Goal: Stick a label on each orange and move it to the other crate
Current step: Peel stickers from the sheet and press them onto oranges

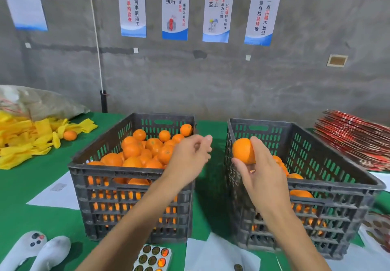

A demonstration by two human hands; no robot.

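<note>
Two dark plastic crates stand side by side on a green table. The left crate [130,173] is heaped with oranges [135,150]. The right crate [337,188] holds fewer oranges [299,193]. My right hand [263,178] grips one orange [243,150] over the right crate's near left corner. My left hand [190,159] hovers above the left crate's right edge with loosely curled fingers and holds nothing I can see. A sheet of round labels [153,258] lies at the front, between my forearms.
Yellow foam nets [25,137] and a stray orange [70,135] lie at the left, beside a large bag [42,102]. Red flat cartons [354,137] are stacked at the right. White backing papers [57,192] lie about, and white-socked feet [38,249] show at the lower left.
</note>
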